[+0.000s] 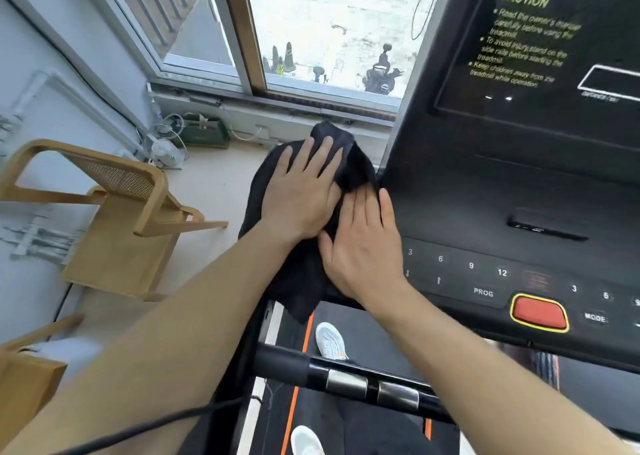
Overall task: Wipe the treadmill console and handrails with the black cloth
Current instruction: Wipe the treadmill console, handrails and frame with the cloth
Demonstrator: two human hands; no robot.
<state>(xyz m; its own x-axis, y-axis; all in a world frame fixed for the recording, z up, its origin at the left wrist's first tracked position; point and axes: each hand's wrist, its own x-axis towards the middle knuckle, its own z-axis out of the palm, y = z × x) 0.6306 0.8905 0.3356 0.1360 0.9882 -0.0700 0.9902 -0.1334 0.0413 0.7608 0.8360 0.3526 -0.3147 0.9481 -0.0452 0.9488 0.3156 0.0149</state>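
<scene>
Black cloth (298, 281) lies draped over the left edge of the treadmill console (485, 212), with one end bunched up near the window side and the other end hanging down toward the running belt (367, 330). Both hands are flat on top of it. The left hand (301, 191) is spread wide, palm down, and presses the upper part of the cloth. The right hand (363, 250) is also open and flat, just beside the left one, with its fingers partly on the cloth and partly at the border of the console panel. Neither hand closes around anything.

I judge the cloth to be soft, light and quite limp, because it folds and sags freely over the edge. It should slide easily on the smooth panel, so flat pressure with the palm is a good way to move it. To lift it, the bunched part under the left hand is the best place to pinch. The handrail (346, 378) with metal sensor plates crosses below, well apart from the cloth.
</scene>
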